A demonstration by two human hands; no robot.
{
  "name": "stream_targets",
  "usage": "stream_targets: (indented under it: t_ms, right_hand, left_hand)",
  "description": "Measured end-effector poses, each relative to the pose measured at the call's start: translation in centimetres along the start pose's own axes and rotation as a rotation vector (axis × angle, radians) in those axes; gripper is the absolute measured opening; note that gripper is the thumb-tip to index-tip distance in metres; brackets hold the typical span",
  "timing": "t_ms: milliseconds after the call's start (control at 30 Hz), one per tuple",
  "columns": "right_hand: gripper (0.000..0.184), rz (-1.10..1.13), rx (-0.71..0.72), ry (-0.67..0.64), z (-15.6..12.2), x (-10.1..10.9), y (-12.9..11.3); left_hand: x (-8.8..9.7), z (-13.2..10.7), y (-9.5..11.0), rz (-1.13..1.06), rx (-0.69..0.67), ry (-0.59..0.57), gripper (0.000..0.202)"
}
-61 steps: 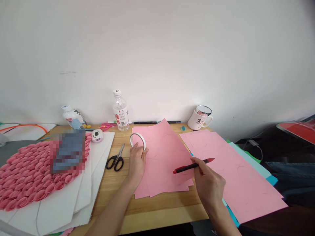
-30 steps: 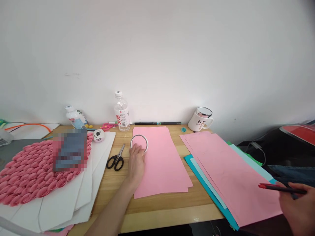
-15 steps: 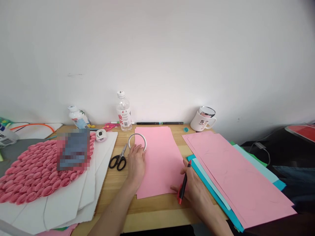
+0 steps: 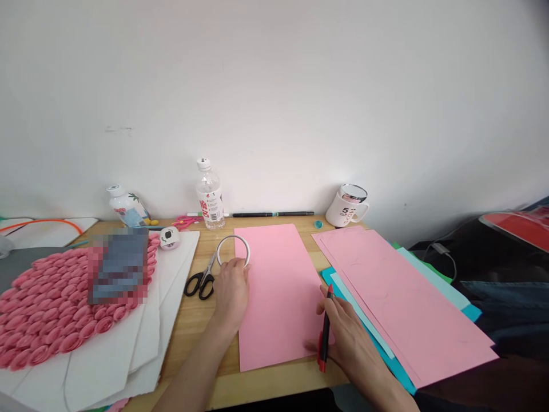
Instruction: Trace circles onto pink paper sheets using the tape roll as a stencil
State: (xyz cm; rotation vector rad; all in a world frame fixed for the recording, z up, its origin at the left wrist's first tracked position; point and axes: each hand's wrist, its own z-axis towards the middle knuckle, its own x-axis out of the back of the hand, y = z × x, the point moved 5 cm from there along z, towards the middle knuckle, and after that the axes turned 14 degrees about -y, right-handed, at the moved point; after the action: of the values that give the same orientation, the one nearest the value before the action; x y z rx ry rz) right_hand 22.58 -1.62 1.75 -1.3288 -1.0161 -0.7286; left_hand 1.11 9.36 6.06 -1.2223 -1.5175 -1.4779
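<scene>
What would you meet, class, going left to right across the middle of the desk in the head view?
Pink curled pieces, white boards, black-handled scissors, left hand, middle pink paper, right hand with red-and-black pen, faintly marked pink paper.

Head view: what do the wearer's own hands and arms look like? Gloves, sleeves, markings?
Left hand and right hand: both ungloved. Left forearm and right forearm: bare as far as the frame shows, no sleeve or cuff in view. No watch, bracelet, cable or marking visible on either.
</scene>
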Motion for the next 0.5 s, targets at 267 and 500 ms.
stream_targets:
  t_ms: [267,500]
  right_hand:
    - [0.034,-0.094,0.05,-0.131,7.4,3.7,0.4]
    - [0.019,-0.034,0.305,-0.03,21.4,3.0,-1.6]
  left_hand:
    - [-0.3,1.5,1.7,0.155,-0.018,-0.21,0.026]
    - [-0.7,2.4,0.2,0.068,0.013,-0.106,0.025]
